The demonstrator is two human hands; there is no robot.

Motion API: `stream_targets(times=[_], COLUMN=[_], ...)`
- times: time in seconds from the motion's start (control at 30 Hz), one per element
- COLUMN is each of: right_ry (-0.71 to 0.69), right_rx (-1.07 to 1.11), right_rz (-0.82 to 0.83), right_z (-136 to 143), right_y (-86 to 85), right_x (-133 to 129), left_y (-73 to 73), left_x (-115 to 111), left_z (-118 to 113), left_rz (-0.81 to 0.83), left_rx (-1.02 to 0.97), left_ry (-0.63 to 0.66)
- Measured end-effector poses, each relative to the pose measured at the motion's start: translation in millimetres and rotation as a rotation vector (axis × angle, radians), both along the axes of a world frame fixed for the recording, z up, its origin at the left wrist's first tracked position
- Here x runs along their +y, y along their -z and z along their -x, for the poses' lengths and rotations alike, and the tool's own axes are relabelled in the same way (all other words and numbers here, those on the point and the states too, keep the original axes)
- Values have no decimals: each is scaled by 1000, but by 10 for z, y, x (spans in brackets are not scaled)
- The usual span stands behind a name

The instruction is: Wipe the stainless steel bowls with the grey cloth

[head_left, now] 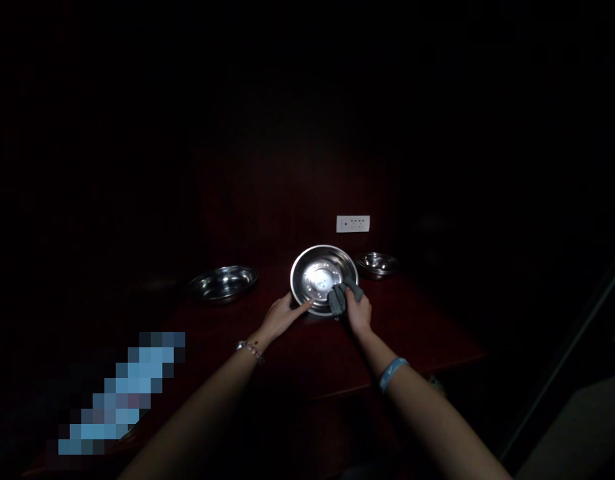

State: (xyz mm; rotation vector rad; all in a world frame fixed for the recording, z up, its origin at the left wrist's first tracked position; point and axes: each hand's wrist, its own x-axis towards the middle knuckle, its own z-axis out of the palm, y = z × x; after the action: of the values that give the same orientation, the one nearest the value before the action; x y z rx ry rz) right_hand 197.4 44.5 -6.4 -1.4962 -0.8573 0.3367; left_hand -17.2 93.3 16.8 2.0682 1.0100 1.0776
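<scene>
A shiny round metal bowl is tilted so that its inside faces me, near the middle of the dark red table. My left hand grips its lower left rim, thumb over the inside and the other fingers hidden behind it. My right hand is closed on a crumpled grey cloth, which touches the bowl's lower right rim and inside. Small bright spots, perhaps drops or reflections, show on the bowl's inner surface.
On the left of the dark red table lies a wide metal bowl. Smaller metal bowls, apparently stacked, stand at the back right. A white socket panel is on the wall behind. A blurred-out blue object lies at the near left.
</scene>
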Motion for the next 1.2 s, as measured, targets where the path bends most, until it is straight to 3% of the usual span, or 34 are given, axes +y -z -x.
stream_targets(times=[0.53, 1.2], right_ry=[-16, -48], right_rx=[50, 38], right_rz=[-19, 40], right_z=[0, 54], right_y=[38, -49], right_x=[31, -51], left_y=[109, -21], left_x=[151, 86], left_z=[7, 6], left_rz=[-82, -24], left_rx=[46, -195], left_ry=[9, -144])
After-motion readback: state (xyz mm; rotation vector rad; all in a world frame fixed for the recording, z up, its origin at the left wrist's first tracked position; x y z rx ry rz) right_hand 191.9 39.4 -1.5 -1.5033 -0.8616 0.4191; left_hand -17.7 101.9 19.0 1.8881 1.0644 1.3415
